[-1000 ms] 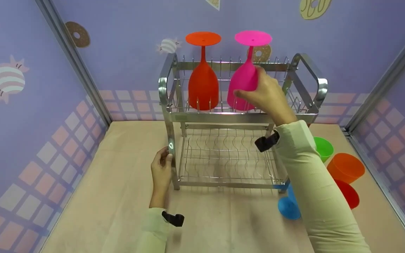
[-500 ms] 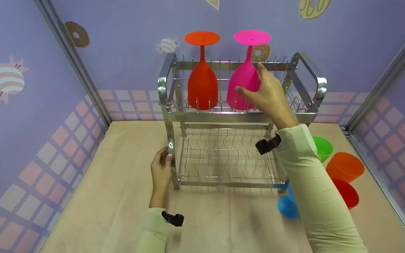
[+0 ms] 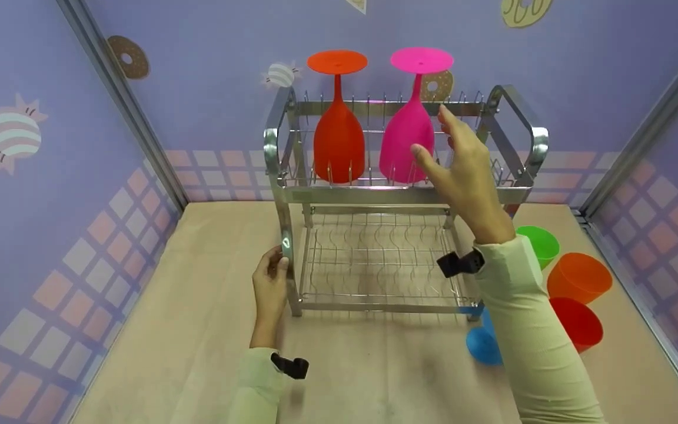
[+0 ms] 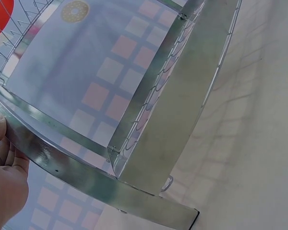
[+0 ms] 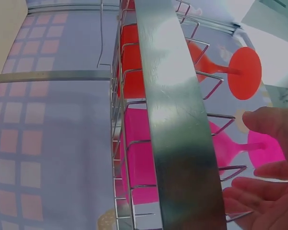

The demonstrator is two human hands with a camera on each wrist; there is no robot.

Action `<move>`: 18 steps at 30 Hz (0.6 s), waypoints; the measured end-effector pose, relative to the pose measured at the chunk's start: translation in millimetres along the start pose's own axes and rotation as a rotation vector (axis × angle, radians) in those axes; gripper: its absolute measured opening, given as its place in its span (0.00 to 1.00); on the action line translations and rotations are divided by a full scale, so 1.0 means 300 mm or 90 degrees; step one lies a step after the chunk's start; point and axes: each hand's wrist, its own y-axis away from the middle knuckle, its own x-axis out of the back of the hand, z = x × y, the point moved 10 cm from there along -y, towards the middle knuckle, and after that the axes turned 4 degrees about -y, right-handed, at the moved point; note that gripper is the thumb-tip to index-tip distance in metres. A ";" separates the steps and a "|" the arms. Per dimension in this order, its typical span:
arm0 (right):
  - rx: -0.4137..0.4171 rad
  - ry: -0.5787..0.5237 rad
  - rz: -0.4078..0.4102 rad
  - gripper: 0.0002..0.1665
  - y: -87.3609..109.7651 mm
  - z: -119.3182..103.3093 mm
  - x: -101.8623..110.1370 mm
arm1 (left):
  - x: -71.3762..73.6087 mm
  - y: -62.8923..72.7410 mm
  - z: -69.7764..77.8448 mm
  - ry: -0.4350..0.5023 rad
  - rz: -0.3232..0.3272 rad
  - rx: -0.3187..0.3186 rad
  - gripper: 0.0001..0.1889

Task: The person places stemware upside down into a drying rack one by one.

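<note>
A two-tier metal dish rack (image 3: 374, 196) stands on the table. On its upper tier a pink goblet (image 3: 406, 141) and, left of it, an orange-red goblet (image 3: 339, 144) stand upside down, their round feet upward. My left hand (image 3: 269, 288) grips the rack's left front leg, thumb on the near side; the left wrist view shows the thumb and curled fingers of the hand (image 4: 9, 177) on the metal bar. My right hand (image 3: 468, 176) is just right of the pink goblet, fingers spread and holding nothing. In the right wrist view that hand (image 5: 269, 182) lies beyond the rack's front rail.
Right of the rack on the table are a green cup (image 3: 540, 246), an orange cup (image 3: 580, 277), a red cup (image 3: 579, 323) and a blue goblet (image 3: 484, 345), partly behind my right sleeve. Patterned purple walls (image 3: 215, 118) enclose the table on three sides.
My right hand has let go of the pink goblet and moved back to the right, fingers opening. The goblet stays upside down on the rack. The left hand has not moved.
</note>
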 end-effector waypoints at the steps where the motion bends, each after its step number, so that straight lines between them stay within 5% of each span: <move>1: 0.020 -0.002 0.013 0.39 0.011 -0.010 0.010 | -0.001 0.000 -0.002 0.000 -0.001 0.003 0.17; 9: 0.142 -0.045 0.131 0.30 0.133 -0.049 0.104 | -0.010 0.002 -0.009 -0.007 -0.003 0.014 0.17; 18: 0.165 -0.091 0.222 0.31 0.298 -0.004 0.130 | -0.006 0.000 -0.010 -0.005 0.001 0.007 0.17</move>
